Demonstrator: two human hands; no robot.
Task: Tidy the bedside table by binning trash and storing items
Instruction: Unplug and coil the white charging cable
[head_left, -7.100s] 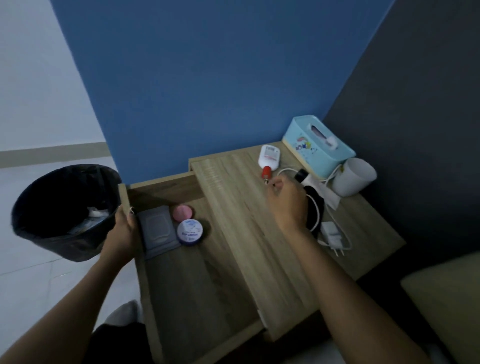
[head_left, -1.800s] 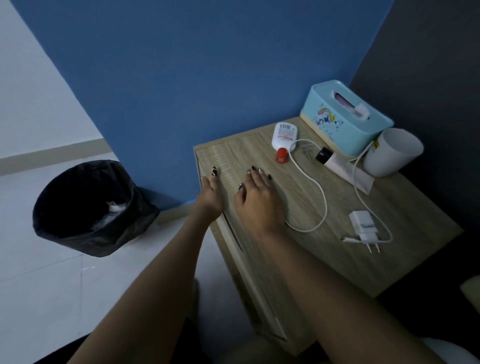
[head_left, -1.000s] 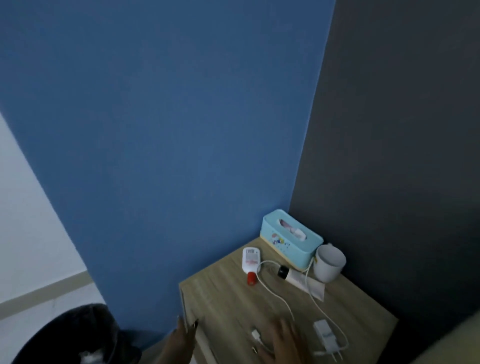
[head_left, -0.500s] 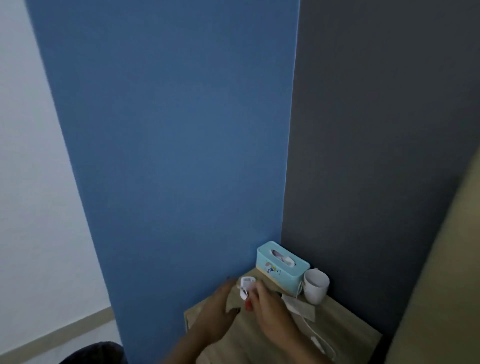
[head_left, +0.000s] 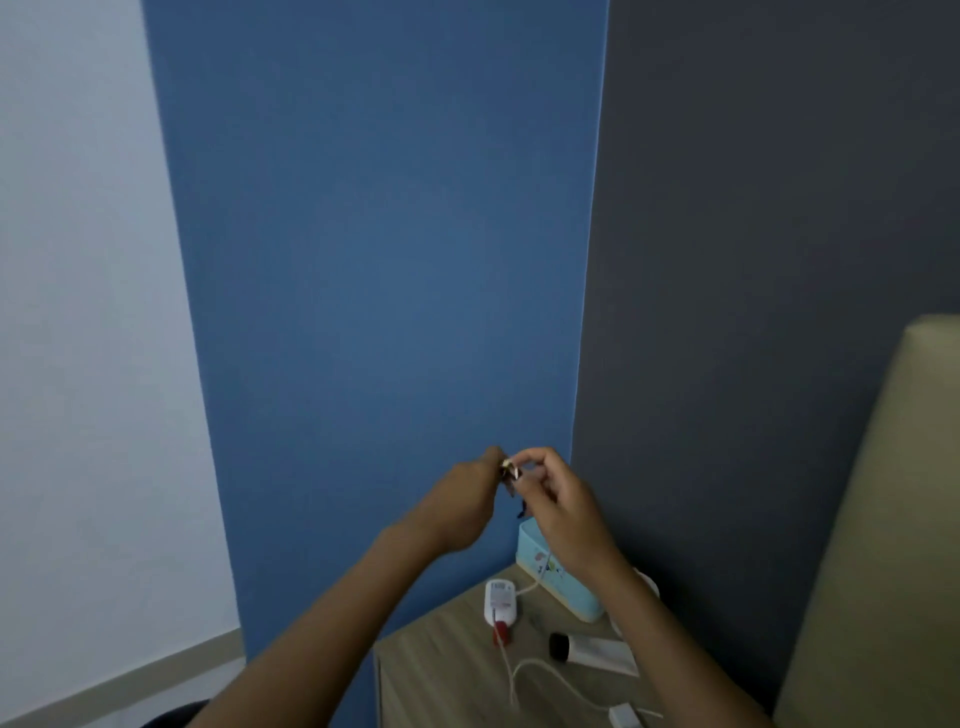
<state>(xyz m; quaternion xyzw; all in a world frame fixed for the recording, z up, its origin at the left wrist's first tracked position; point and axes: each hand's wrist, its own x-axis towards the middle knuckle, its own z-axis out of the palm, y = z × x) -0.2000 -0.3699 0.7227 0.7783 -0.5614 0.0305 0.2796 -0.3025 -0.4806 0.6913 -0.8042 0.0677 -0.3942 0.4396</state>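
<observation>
Both hands are raised in front of the blue wall, fingertips meeting. My left hand (head_left: 460, 501) and my right hand (head_left: 558, 499) pinch the end of the white charger cable (head_left: 540, 675), which trails down to the wooden bedside table (head_left: 436, 670). The plug end between the fingers is small and blurred. On the table lie a white bottle with a red cap (head_left: 500, 603), a white tube with a black cap (head_left: 592, 649) and the white charger adapter (head_left: 626, 717) at the bottom edge. A light blue tissue box (head_left: 545, 566) stands at the back.
A white cup (head_left: 649, 584) is mostly hidden behind my right forearm. A beige headboard (head_left: 872, 519) rises at the right. The rim of the black bin (head_left: 176, 717) shows at the bottom left. Blue and dark grey walls meet behind the table.
The drawer has been shut. Both hands rose from the table top with the cable end, and the view tilted up toward the wall.
</observation>
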